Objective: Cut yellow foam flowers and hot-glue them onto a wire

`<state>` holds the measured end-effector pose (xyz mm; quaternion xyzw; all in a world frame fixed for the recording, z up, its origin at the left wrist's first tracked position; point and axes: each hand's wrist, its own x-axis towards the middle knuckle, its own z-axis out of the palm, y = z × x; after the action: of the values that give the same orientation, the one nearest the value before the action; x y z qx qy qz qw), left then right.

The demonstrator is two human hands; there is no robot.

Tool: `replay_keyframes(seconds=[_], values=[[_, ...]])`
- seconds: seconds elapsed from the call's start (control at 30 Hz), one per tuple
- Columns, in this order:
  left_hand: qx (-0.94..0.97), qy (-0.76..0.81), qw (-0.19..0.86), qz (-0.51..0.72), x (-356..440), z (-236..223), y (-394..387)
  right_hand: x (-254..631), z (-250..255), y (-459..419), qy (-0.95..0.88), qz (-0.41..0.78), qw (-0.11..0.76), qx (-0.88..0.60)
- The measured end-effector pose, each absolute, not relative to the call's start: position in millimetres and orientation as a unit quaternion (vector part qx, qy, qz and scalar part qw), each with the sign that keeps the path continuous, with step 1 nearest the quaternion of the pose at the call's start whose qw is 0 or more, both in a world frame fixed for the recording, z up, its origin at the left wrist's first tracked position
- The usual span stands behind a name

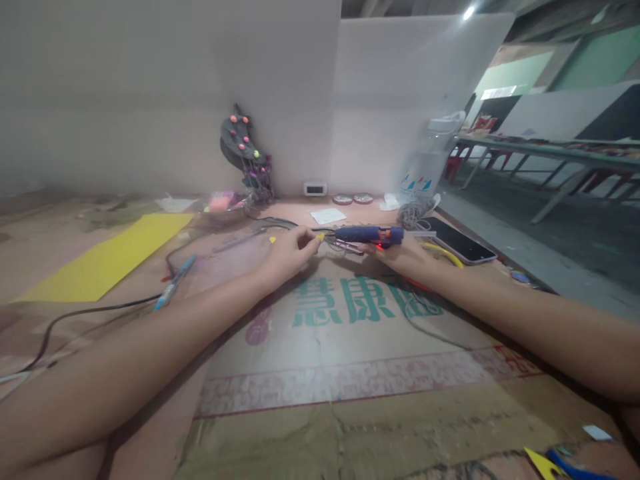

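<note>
My right hand [393, 255] is closed around a dark blue hot glue gun [367, 234] with orange parts and a lit red light. A white stick juts out from its back end, and its nozzle points left. Facing it, my left hand [295, 252] pinches a small yellow piece [321, 236] right by the nozzle; I cannot tell whether the two touch. A thin pinkish tool [347, 247] shows just under the glue gun, partly hidden near my right fingers. Both hands are above a printed cardboard sheet [280, 353].
A yellow sheet [115, 257] and a blue pen [175, 281] lie left. Behind stand a dark crescent ornament [240, 143], a small digital display [315, 189] and a clear bottle [423, 163]. A phone [459, 240] is at right, blue-handled scissors [575, 463] front right. Dark cables cross the left side.
</note>
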<state>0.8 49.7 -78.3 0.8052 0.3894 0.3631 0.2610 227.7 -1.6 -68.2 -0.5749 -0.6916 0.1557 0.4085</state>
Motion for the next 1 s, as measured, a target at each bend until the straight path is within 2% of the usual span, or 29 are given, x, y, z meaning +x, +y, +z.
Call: replay_keyframes(seconds=[1.0], values=[[0.810, 0.391, 0.253, 0.357, 0.7, -81.0, 50.1, 230.6, -72.6, 0.8, -0.692, 0.166, 0.422, -0.562]])
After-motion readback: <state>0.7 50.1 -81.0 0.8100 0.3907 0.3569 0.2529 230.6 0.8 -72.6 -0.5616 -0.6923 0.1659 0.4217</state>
